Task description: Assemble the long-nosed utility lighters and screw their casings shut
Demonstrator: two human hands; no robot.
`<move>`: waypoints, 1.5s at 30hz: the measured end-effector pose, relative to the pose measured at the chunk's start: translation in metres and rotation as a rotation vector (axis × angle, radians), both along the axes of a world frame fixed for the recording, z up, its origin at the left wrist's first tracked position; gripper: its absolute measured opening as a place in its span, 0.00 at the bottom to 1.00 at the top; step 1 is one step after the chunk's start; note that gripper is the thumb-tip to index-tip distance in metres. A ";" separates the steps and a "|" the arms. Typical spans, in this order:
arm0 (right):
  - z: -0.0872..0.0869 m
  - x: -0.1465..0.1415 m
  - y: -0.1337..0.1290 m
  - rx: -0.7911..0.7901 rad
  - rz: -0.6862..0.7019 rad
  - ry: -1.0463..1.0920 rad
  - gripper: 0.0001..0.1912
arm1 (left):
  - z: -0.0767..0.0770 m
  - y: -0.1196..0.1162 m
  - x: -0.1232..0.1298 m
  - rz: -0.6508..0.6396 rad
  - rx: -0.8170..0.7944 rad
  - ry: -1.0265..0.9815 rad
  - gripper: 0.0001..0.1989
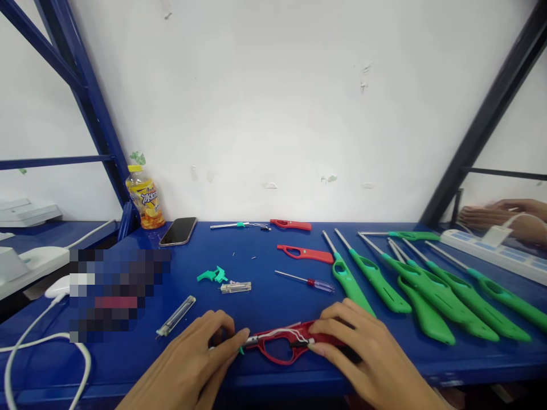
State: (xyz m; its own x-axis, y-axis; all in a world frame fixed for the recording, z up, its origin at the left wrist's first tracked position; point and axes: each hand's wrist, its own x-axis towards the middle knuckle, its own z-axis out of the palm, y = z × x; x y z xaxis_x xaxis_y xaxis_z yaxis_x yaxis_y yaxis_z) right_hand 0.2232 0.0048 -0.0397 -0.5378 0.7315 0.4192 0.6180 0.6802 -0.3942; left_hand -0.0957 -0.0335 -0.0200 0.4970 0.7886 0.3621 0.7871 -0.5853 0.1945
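Surface (260,285), front edge: your left hand (200,353) pinched the tube (253,340), your right hand (363,347) pinched the red shell (301,353)

Red lighter shell (300,351), white wires (280,331), green lighters (440,291), purple-handled screwdriver (321,285), blue tabletop (239,247), yellow-capped bottle (146,199), white wall (273,114)

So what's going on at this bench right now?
A person is working with both bare hands on an open red handle shell with white wires inside. The left hand is at its narrow end, the right hand on its wider end. Just beyond lies a screwdriver, untouched, with clear tubes towards the left and green-handled lighters spread on the right.
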 end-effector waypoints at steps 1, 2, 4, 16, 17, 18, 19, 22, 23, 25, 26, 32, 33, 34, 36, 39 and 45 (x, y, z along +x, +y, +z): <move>0.000 0.000 0.000 0.001 -0.001 -0.001 0.06 | -0.001 0.001 0.000 -0.008 0.018 0.003 0.25; -0.001 0.000 0.000 0.006 0.000 0.001 0.06 | -0.002 0.002 0.001 -0.018 0.044 0.005 0.25; -0.002 0.000 -0.001 0.015 -0.003 0.003 0.06 | -0.006 0.005 0.000 -0.037 0.107 0.006 0.25; 0.001 0.000 -0.003 0.081 -0.003 -0.077 0.08 | -0.016 0.006 -0.002 0.068 0.222 0.009 0.21; 0.003 0.000 -0.003 0.087 0.000 -0.074 0.08 | -0.011 0.009 -0.002 0.082 0.225 0.008 0.21; 0.004 -0.001 -0.003 0.095 0.004 -0.070 0.08 | -0.004 0.014 -0.003 0.086 0.233 0.015 0.20; 0.005 -0.001 -0.003 0.102 0.008 -0.066 0.08 | 0.003 0.021 -0.005 0.097 0.221 0.036 0.18; 0.009 -0.002 -0.002 0.096 0.019 -0.057 0.07 | 0.028 0.048 -0.016 0.179 0.152 0.101 0.20; 0.010 -0.002 -0.001 0.086 0.021 -0.052 0.06 | 0.036 0.058 -0.021 0.234 0.133 0.114 0.21; 0.012 -0.002 -0.001 0.070 0.034 -0.036 0.05 | 0.048 0.074 -0.033 0.323 0.050 0.154 0.22; 0.012 -0.003 -0.001 0.067 0.038 -0.027 0.05 | 0.051 0.080 -0.039 0.354 0.013 0.166 0.22; 0.012 -0.004 -0.001 0.053 0.035 -0.003 0.06 | 0.042 0.090 -0.057 0.398 -0.112 0.136 0.21; 0.011 -0.004 -0.002 0.055 0.032 -0.004 0.06 | 0.039 0.091 -0.058 0.406 -0.124 0.138 0.21; 0.010 -0.003 -0.002 0.060 0.027 -0.006 0.06 | 0.037 0.093 -0.059 0.415 -0.133 0.141 0.21; 0.009 -0.003 -0.002 0.072 0.019 -0.009 0.07 | 0.033 0.097 -0.061 0.427 -0.134 0.150 0.20; 0.007 -0.003 -0.001 0.072 0.015 -0.002 0.08 | 0.032 0.104 -0.067 0.432 -0.136 0.161 0.18; 0.004 -0.002 0.000 0.059 0.021 0.022 0.08 | 0.051 0.091 -0.063 0.470 -0.070 0.159 0.18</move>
State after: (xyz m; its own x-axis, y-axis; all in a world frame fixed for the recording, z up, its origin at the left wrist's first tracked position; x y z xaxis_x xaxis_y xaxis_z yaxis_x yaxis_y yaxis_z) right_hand 0.2208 0.0044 -0.0359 -0.5426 0.6940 0.4733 0.5950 0.7153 -0.3666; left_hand -0.1592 0.0575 0.0309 0.1263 0.9601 0.2493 0.9857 -0.1497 0.0770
